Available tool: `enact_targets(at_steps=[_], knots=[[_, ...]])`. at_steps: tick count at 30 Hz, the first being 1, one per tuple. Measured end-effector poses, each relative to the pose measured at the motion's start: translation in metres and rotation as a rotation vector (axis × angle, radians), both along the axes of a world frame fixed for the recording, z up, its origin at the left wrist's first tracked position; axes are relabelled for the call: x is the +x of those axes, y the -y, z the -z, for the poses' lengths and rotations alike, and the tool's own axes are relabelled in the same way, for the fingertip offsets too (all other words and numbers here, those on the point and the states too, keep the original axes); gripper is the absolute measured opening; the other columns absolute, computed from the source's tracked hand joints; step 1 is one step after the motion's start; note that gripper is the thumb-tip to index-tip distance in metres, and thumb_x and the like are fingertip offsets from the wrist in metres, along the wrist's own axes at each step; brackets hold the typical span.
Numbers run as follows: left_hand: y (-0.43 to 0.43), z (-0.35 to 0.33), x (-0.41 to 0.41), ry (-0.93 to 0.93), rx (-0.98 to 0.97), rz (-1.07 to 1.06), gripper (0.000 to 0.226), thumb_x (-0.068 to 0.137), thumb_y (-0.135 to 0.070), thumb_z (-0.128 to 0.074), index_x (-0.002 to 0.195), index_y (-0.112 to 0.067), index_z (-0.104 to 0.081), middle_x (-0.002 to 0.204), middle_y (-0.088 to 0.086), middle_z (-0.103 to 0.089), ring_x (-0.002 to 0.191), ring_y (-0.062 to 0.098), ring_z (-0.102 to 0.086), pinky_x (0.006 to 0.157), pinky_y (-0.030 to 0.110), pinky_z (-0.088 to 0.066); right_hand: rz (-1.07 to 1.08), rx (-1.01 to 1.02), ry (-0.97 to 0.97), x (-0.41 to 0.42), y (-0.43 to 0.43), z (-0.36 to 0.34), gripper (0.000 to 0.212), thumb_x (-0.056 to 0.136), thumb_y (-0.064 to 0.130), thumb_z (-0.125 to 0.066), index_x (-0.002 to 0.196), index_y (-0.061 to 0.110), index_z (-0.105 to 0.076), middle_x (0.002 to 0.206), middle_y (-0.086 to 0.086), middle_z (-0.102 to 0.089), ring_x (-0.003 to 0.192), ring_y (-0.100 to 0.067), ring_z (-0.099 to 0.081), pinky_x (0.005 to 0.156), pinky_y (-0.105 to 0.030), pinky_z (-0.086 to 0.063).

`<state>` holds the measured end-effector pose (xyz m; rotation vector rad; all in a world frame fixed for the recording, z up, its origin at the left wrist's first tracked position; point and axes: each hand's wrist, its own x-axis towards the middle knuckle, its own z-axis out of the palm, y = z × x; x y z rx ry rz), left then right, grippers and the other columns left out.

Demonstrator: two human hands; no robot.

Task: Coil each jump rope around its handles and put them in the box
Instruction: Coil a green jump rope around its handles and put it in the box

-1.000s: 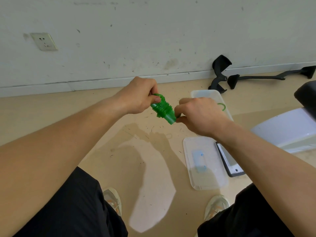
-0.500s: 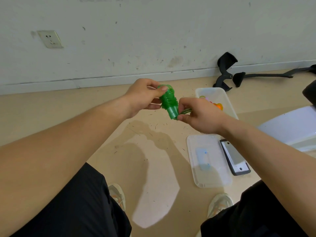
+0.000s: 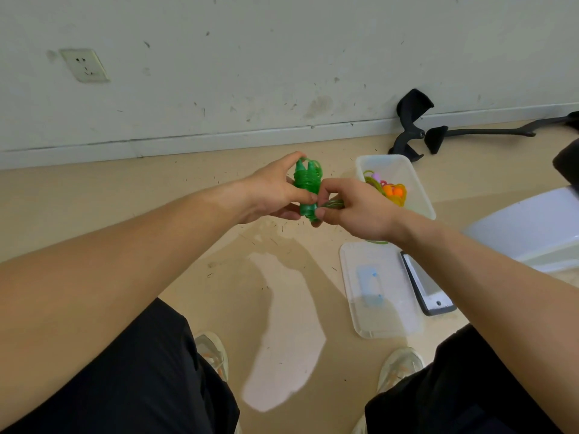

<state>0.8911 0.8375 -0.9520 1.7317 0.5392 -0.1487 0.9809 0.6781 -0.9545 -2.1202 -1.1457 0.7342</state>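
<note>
Standing nearly upright between both hands, the green jump rope [image 3: 306, 183] is held above the floor [image 3: 188, 214], wound tightly round its paired handles [image 3: 300, 167]. The left hand [image 3: 271, 192] is closed round the bundle from the left, thumb laid across the lower coils and a fingertip at the top. The right hand [image 3: 355, 208] is closed on the bundle's lower end, where a loose length [image 3: 332, 203] of the rope is pinched between thumb and fingers. The box [image 3: 418, 186] is seen on the floor just beyond the right hand, open, with orange and yellow ropes [image 3: 394, 192] lying inside. The lid [image 3: 379, 308] is noted flat on the floor beneath the right forearm, a phone [image 3: 427, 289] just beside it; contact cannot be confirmed.
</note>
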Motion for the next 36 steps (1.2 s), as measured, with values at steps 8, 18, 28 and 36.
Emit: enact_targets(at_steps=[8, 18, 28, 36], knots=[[-0.003, 0.0, 0.001, 0.001, -0.039, 0.033, 0.054, 0.086, -0.001, -0.071, 0.129, -0.024, -0.048, 0.097, 0.015, -0.069, 0.07, 0.023, -0.067, 0.072, 0.033, -0.059, 0.085, 0.008, -0.139, -0.005, 0.0, -0.003, 0.011, 0.099, 0.016, -0.058, 0.091, 0.011, -0.053, 0.084, -0.005, -0.077, 0.072, -0.013, -0.065, 0.047, -0.03, -0.05], [-0.002, 0.0, 0.002, -0.024, -0.071, 0.076, 0.055, 0.088, 0.0, -0.069, 0.132, -0.022, -0.046, 0.108, 0.019, -0.066, 0.078, 0.028, -0.066, 0.074, 0.035, -0.06, 0.093, 0.0, -0.131, -0.002, 0.003, -0.003, 0.015, 0.1, 0.02, -0.058, 0.09, 0.009, -0.056, 0.08, 0.0, -0.077, 0.056, -0.012, -0.054, 0.043, -0.026, -0.043], [0.002, 0.003, 0.002, -0.036, 0.025, 0.114, 0.063, 0.085, 0.001, -0.071, 0.136, -0.024, -0.044, 0.107, 0.017, -0.065, 0.079, 0.025, -0.067, 0.071, 0.033, -0.059, 0.159, -0.017, 0.089, -0.001, 0.0, 0.003, 0.02, 0.098, 0.024, -0.06, 0.08, 0.015, -0.058, 0.073, 0.002, -0.075, 0.043, -0.005, -0.05, 0.041, -0.015, -0.038], [0.002, -0.001, -0.001, 0.058, 0.089, 0.135, 0.059, 0.088, -0.005, -0.07, 0.133, -0.029, -0.042, 0.118, 0.016, -0.063, 0.083, 0.02, -0.065, 0.071, 0.031, -0.059, 0.273, 0.101, 0.168, -0.003, -0.002, 0.011, 0.021, 0.094, 0.028, -0.066, 0.08, 0.012, -0.062, 0.075, -0.002, -0.073, 0.068, -0.017, -0.063, 0.056, -0.019, -0.043]])
